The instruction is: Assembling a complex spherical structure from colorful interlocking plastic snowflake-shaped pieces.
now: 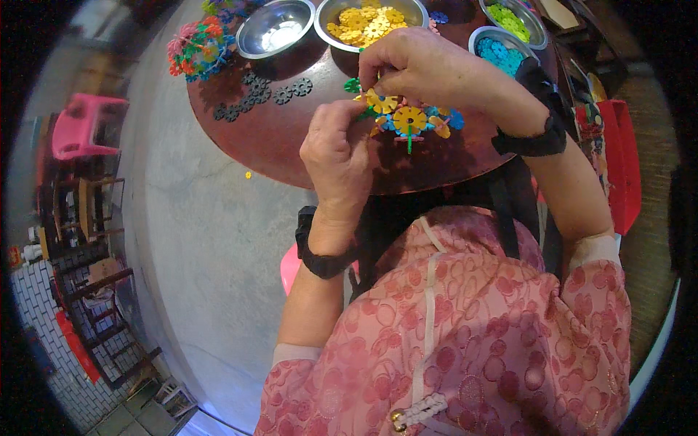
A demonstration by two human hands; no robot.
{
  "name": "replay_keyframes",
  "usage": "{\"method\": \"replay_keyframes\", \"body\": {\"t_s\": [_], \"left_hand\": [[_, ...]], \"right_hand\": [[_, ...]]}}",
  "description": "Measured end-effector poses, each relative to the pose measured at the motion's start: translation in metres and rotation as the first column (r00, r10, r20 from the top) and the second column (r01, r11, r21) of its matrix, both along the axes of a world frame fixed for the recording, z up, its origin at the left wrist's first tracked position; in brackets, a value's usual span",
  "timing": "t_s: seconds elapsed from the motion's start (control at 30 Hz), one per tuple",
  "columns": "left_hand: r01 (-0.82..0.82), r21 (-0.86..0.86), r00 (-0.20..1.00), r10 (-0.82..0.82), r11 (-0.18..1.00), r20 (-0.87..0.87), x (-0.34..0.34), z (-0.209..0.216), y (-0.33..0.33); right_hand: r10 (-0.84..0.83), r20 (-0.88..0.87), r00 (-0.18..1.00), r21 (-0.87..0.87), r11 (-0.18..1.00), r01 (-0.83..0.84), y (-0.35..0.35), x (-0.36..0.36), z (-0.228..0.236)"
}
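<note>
At upper centre, the right hand (418, 67) pinches the flower-disc cluster (409, 116); the left hand (336, 145) bunches beside it, probably for steadying, grip hidden. Bowls (413, 16) above separate colours, likely for easy reach.

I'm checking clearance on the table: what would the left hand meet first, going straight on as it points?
The left hand would probably meet the flower-piece cluster first, at its leftmost yellow disc; depth is unclear, and they may already touch.
</note>
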State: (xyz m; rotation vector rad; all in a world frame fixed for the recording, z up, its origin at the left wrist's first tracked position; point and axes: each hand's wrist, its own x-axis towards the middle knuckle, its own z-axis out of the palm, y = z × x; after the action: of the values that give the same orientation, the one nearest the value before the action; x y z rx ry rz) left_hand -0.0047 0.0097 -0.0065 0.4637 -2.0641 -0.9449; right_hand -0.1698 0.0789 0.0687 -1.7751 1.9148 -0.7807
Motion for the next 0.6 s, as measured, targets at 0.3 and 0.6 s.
{"method": "replay_keyframes", "body": {"t_s": [0.3, 0.6], "left_hand": [[-0.070, 0.088, 0.998, 0.070, 0.994, -0.002, 0.001, 0.001, 0.000], [-0.050, 0.048, 0.991, 0.043, 0.998, 0.127, 0.002, 0.002, 0.001]], "right_hand": [[-0.027, -0.107, 0.994, -0.128, 0.992, 0.014, -0.004, 0.000, -0.005], [-0.074, 0.308, 0.949, 0.140, 0.990, 0.032, 0.009, -0.005, 0.005]]}}
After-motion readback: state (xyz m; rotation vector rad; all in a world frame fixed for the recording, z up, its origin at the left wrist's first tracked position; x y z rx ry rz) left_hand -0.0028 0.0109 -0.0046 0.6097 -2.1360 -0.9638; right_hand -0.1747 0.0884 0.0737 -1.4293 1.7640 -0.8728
